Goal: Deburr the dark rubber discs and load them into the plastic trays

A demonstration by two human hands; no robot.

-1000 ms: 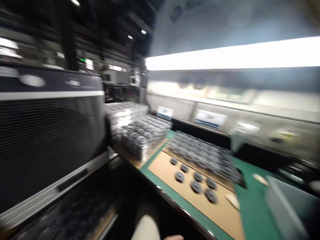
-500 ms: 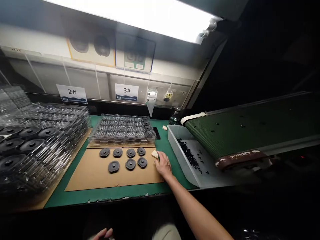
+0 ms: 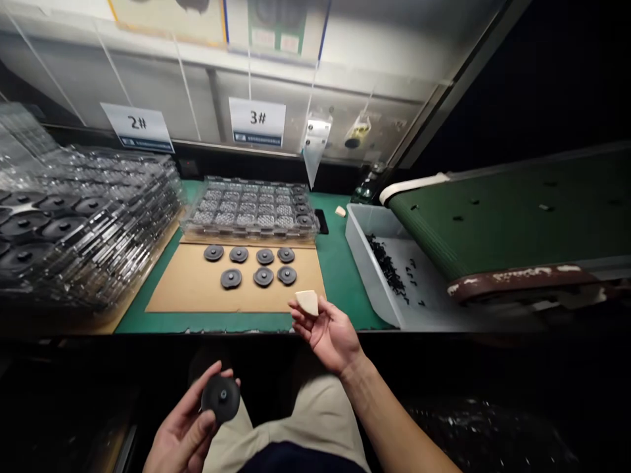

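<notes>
The right hand [image 3: 329,332] is raised, palm up, just off the near edge of the bench, its thumb and fingertips pinched on a small pale wedge [image 3: 307,301]. The wedge sits at the fingertips, over the near right corner of the cardboard sheet [image 3: 197,289]. The left hand [image 3: 185,430] is lower and nearer, above the lap, fingers curled around a round black disc [image 3: 221,397] with a small hub at its centre, the disc's face turned up toward the camera.

Beyond the right hand, the cardboard sheet lies on a green mat [image 3: 340,276]. Seven more black discs [image 3: 263,276] lie on the sheet in two rows: four in the far row, three in the near one. At the far edge of the sheet sits a clear plastic tray [image 3: 249,209] with a grid of pockets; a column of pockets on its right side holds dark discs. To the left, a tall stack of clear trays [image 3: 83,223] loaded with larger black discs fills that side of the bench.

Right of the mat stands a grey bin [image 3: 367,263] with a scatter of small black parts inside. A green conveyor belt [image 3: 503,220] ends above the bin's right side. Another small pale piece [image 3: 340,211] lies on the mat near the bin's far corner. On the back wall hang labels reading 2# [image 3: 137,125] and 3# [image 3: 257,120].
</notes>
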